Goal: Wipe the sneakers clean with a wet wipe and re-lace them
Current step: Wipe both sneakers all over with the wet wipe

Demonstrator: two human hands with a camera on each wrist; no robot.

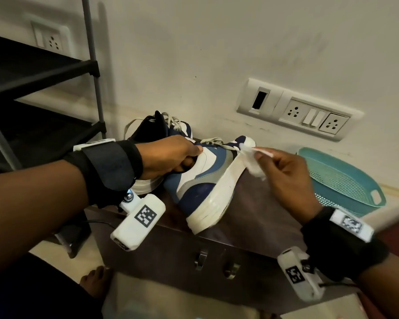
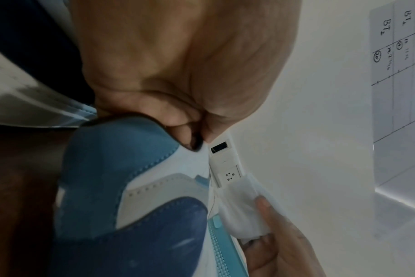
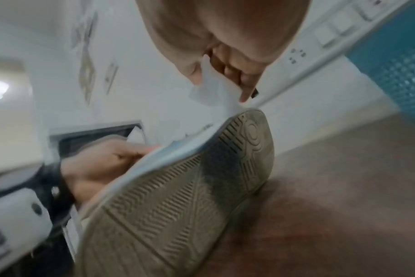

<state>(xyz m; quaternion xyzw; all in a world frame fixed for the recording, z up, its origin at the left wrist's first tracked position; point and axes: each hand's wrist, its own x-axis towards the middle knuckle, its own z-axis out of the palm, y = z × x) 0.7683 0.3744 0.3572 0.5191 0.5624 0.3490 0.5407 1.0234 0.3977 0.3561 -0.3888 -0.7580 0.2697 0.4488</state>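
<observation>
Two hands were at work on one sneaker (image 1: 200,180), which I had tipped on its side on the brown tabletop (image 1: 263,203). My left hand (image 1: 168,155) reached in from the left, fingers curled round the collar. My right hand (image 1: 286,178) pinched a white wipe (image 1: 253,162) against the sole edge near the toe. A second sneaker (image 1: 157,130) stood behind.

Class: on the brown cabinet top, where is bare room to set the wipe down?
Bare cabinet top lies between the tilted sneaker and the teal basket. The left end is crowded: second sneaker, left hand.
</observation>
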